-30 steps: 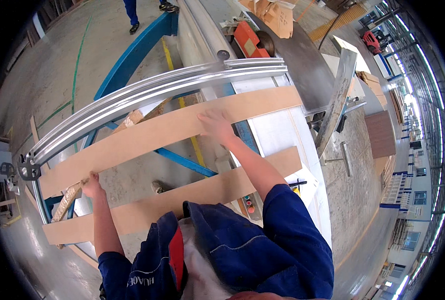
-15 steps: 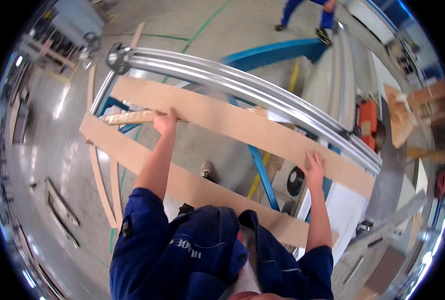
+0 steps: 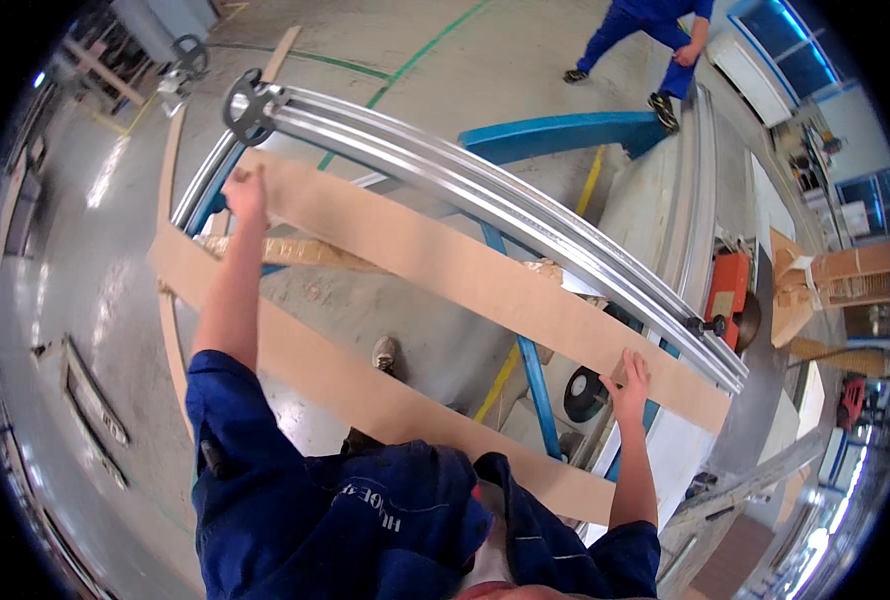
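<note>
A long, brown, flat board strip [image 3: 445, 255] lies slantwise on the frame in front of me, beside the silver rail. My left hand [image 3: 247, 194] is closed around the left end of this strip, with fingers curled at its corner. My right hand [image 3: 629, 388] touches the same strip near its right end, fingers stretched and spread over its near edge. A second brown board strip [image 3: 365, 385] lies nearer, along my waist, and neither hand is on it. Between the strips runs a wrapped beam [image 3: 315, 253].
The silver rail [image 3: 505, 230] has a dark handwheel [image 3: 252, 107] at its left end. Blue frame bars [image 3: 535, 380] cross below. An orange machine part [image 3: 728, 297] stands at right. Another person [image 3: 645, 45] in blue stands beyond a blue beam [image 3: 565, 135]. Narrow strips [image 3: 172, 330] are at left.
My left hand has moved left along the far strip to its end. The right hand remains near the right end. The view has shifted a little, and more of the other person shows.
</note>
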Available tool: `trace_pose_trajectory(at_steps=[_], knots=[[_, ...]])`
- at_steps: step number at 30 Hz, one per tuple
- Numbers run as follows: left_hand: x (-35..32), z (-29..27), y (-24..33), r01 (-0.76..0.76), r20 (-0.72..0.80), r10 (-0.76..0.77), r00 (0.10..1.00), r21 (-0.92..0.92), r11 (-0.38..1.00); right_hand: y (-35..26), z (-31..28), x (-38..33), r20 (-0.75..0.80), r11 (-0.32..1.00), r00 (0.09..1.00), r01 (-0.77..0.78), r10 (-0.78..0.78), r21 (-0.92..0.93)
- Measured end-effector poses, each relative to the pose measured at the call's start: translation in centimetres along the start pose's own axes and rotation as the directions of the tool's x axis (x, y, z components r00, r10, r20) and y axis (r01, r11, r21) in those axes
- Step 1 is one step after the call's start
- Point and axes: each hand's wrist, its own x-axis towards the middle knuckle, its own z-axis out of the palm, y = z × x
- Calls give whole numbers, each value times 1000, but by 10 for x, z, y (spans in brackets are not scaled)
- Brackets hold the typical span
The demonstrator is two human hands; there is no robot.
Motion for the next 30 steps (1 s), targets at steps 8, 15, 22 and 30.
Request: trace_pose_trajectory(at_steps=[8,15,22,30], knots=[[97,8,115,-14,133,-9,991,166,986,-135,23,37,104,986,981,168,-167,-3],[111,-10,181,-741,3,745,667,101,663,-232,28,105,250,918,897,391,-365,-62],[77,-18,9,-247,0,295,956,545,801,-247,26,128,281,910,871,414,-402,19],[68,27,-25,-140,-56,164,985,293,946,-266,36,141,196,895,883,444,-426,-53]])
